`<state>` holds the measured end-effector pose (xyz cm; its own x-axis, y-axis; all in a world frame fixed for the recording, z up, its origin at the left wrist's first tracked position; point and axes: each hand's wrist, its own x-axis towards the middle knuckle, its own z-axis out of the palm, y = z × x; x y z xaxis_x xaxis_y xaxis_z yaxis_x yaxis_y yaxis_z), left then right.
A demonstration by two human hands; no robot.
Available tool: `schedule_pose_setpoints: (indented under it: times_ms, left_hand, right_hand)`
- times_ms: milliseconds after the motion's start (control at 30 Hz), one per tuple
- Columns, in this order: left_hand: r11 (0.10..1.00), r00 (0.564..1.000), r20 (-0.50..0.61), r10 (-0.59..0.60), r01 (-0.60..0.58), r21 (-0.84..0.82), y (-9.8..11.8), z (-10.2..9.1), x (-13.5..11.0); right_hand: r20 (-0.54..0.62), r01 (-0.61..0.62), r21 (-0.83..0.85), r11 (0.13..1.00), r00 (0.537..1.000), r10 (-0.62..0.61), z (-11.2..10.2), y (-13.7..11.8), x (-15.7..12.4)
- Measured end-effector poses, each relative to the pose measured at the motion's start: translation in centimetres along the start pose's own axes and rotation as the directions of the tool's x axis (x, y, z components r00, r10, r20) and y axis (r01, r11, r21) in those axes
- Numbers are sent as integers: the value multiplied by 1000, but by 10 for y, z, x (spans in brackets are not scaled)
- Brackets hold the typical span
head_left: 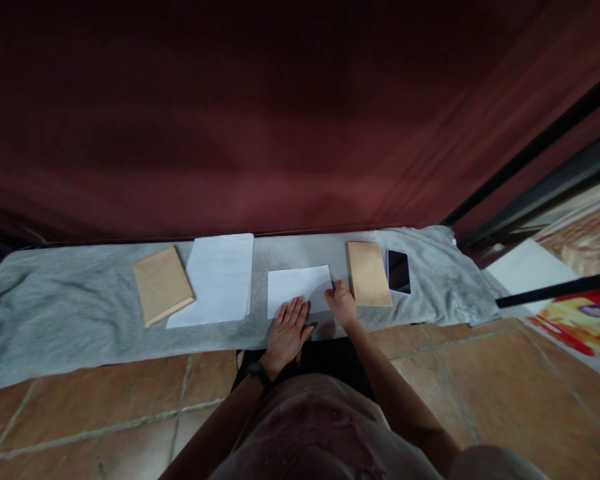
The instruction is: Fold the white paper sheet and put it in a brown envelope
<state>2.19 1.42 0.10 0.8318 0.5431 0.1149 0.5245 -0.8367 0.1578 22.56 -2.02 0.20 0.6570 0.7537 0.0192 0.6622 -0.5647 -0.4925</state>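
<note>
A small white piece of paper (297,281), about half the size of the sheets to its left, lies on a grey cloth in front of me. My left hand (289,331) rests flat on its near edge, fingers stretched out and slightly apart. At the paper's right edge, my right hand (342,305) is closed, its thumb and curled fingers gripping that side. Just right of this hand lies a brown paper envelope or packet (369,273). Whether the white paper is folded I cannot tell.
To the left are larger white sheets (220,280) and a thick brown packet (163,285) overlapping them. A phone (399,271) lies at the right. The grey cloth (90,287) covers a narrow bench against a dark red wall (280,167). Printed packaging (580,320) stands far right.
</note>
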Motion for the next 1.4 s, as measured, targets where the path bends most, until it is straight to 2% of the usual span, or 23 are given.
schedule_pose_setpoints:
  times_ms: [133, 267, 367, 467, 533, 633, 700, 833, 900, 967, 1067, 1167, 1233, 1333, 1400]
  left_hand:
    - [1000, 1000, 4, -6, 6, -9, 0, 1, 0]
    - [997, 999, -23, -43, 42, -61, -2, 2, 0]
    - [982, 993, -64, -102, 91, -165, -5, 3, 1]
    - [921, 975, -93, -202, 157, -357, -9, 5, 4]
    - [829, 953, -84, -292, 209, -518, -13, 4, 8]
    - [626, 902, -28, -432, 277, -729, -22, -1, 13]
    - [480, 851, 18, -524, 313, -820, -31, -6, 17]
    - [228, 727, 84, -681, 320, -919, -47, -12, 21]
    - [137, 692, 125, -711, 311, -940, -52, -12, 22]
    - [94, 685, 156, -712, 313, -945, -53, -10, 23]
    - [100, 694, 155, -703, 312, -945, -54, -6, 28]
    - [153, 699, 130, -704, 328, -932, -57, -4, 32]
    - [283, 699, 72, -712, 379, -881, -60, -5, 34]
    - [539, 711, -66, -700, 467, -701, -59, -7, 33]
    - [626, 719, -117, -685, 499, -599, -55, -9, 32]
  right_hand:
    - [33, 8, 50, 999, 999, -10, -1, 1, 4]
    - [37, 36, 116, 993, 998, -41, -12, -2, 10]
    - [22, 79, 171, 982, 996, -84, -24, -9, 15]
    - [20, 146, 235, 961, 988, -155, -32, -21, 10]
    - [31, 231, 307, 923, 967, -252, -32, -32, 0]
    - [27, 415, 339, 844, 893, -450, -21, -49, -23]
    - [47, 453, 332, 827, 868, -494, -9, -59, -38]
    - [140, 553, 173, 815, 805, -576, 14, -65, -55]
    - [171, 583, 114, 804, 786, -594, 21, -62, -59]
    - [188, 605, 88, 791, 770, -610, 24, -58, -60]
    - [198, 628, 87, 773, 750, -631, 26, -54, -60]
    - [184, 614, 85, 785, 764, -618, 25, -51, -57]
    - [173, 575, 55, 816, 799, -575, 24, -49, -54]
    - [187, 535, -4, 845, 830, -525, 22, -43, -51]
    - [196, 538, -23, 842, 829, -524, 22, -40, -50]
